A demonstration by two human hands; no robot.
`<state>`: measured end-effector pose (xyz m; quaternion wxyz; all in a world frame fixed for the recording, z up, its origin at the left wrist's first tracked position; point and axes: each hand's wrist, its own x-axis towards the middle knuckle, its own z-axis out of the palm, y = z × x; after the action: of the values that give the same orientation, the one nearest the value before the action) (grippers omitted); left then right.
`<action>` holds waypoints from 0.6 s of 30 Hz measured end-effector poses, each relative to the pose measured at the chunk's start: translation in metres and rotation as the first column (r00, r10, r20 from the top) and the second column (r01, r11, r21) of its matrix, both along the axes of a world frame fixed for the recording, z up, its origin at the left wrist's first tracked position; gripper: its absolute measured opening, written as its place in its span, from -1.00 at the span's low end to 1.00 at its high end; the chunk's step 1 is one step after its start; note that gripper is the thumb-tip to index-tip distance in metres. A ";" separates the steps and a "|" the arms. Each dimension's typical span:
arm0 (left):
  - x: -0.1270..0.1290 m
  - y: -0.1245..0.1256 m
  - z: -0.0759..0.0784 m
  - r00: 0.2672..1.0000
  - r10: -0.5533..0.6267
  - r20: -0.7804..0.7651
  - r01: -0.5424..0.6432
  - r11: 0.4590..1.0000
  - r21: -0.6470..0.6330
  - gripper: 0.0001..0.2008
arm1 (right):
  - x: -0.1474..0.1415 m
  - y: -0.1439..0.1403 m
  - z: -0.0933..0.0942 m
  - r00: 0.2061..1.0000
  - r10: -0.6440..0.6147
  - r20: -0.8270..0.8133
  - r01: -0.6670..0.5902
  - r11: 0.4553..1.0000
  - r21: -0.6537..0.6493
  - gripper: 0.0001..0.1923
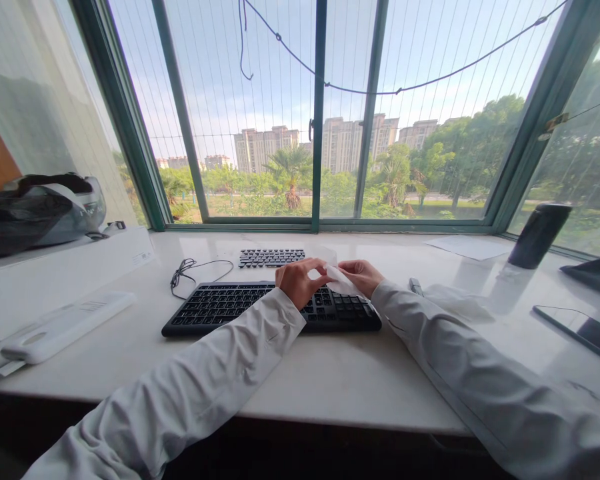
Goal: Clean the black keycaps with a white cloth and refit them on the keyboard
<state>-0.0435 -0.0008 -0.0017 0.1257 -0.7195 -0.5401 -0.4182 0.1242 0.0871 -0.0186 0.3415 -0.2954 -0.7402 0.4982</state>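
Observation:
Both hands meet above the right half of a black keyboard [230, 303] that lies on the white sill. My left hand [300, 279] pinches a thin white tissue [344, 283] from the left. From the other side my right hand [363, 275] grips the same tissue, which hangs down between the fingers. Behind the keyboard lie several rows of loose black keycaps [271, 257]. The keyboard's far right part is partly hidden by the hands and the right sleeve. A thin black cable [180, 275] lies coiled at the keyboard's far left.
At right are a small dark stick [416, 287], crumpled clear plastic [457, 300], a white sheet [473, 247], a black cylinder [540, 235] and a phone [587, 331]. At left lie a white power strip-like device [70, 325], a white box [80, 273] and a black bag [35, 213].

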 end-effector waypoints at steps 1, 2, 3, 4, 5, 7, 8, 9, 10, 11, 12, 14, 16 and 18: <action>0.000 -0.001 0.000 1.000 0.008 0.001 -0.008 1.000 -0.006 -0.84 | 0.000 0.001 -0.001 1.000 -0.001 0.012 0.001 1.000 -0.017 -0.47; 0.000 -0.001 0.001 1.000 0.014 -0.008 -0.014 1.000 -0.013 -0.83 | 0.000 0.001 -0.002 1.000 -0.001 0.028 0.001 1.000 -0.030 -0.48; 0.000 -0.002 0.001 1.000 0.016 -0.024 -0.016 1.000 -0.023 -0.81 | 0.000 0.001 -0.002 0.999 -0.001 0.042 0.003 0.999 -0.033 -0.49; 0.001 -0.003 0.001 0.999 0.010 -0.040 -0.012 0.999 -0.033 -0.80 | 0.000 0.002 -0.003 0.999 -0.004 0.051 0.005 1.000 -0.027 -0.50; 0.001 -0.004 0.001 0.999 0.002 -0.049 -0.004 0.999 -0.041 -0.79 | 0.000 0.002 -0.003 0.999 -0.007 0.052 0.008 1.000 -0.016 -0.50; 0.002 -0.005 0.001 0.999 -0.007 -0.040 0.006 0.999 -0.038 -0.78 | 0.000 0.002 -0.001 0.999 -0.014 0.029 0.014 1.000 0.007 -0.50; 0.002 -0.005 0.001 1.000 -0.006 -0.026 0.005 1.000 -0.030 -0.78 | 0.001 0.001 0.000 1.000 -0.017 0.014 0.017 1.000 0.016 -0.49; 0.002 -0.004 0.002 1.000 -0.005 -0.012 0.005 1.000 -0.022 -0.79 | 0.001 0.001 0.001 1.000 -0.017 0.000 0.017 1.000 0.021 -0.48; 0.002 -0.004 0.002 1.000 -0.007 0.001 0.007 1.000 -0.014 -0.79 | 0.001 0.000 0.003 1.000 -0.012 -0.009 0.012 1.000 0.025 -0.47; 0.002 -0.003 0.002 1.000 -0.013 0.011 0.013 1.000 -0.007 -0.80 | 0.001 -0.001 0.004 1.000 -0.009 -0.020 0.009 1.000 0.026 -0.46; 0.002 -0.002 0.002 1.000 -0.021 0.020 0.021 1.000 -0.001 -0.80 | 0.001 -0.002 0.005 0.999 -0.009 -0.033 0.010 1.000 0.023 -0.46; 0.002 0.000 0.003 0.998 -0.041 0.041 0.040 0.999 0.017 -0.77 | 0.000 -0.005 0.006 0.997 -0.012 -0.078 0.011 1.000 -0.015 -0.45; 0.001 0.001 0.003 0.997 -0.063 0.053 0.061 0.997 0.040 -0.73 | -0.003 -0.007 0.006 0.990 -0.008 -0.137 -0.004 0.996 -0.089 -0.46; 0.001 0.001 0.003 0.994 -0.089 0.057 0.086 0.995 0.058 -0.71 | -0.006 -0.009 0.006 0.982 0.000 -0.191 -0.033 0.985 -0.168 -0.46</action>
<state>-0.0421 0.0006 0.0013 0.1112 -0.7260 -0.4996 -0.4592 0.1186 0.0786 -0.0124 0.3799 -0.2685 -0.6614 0.5883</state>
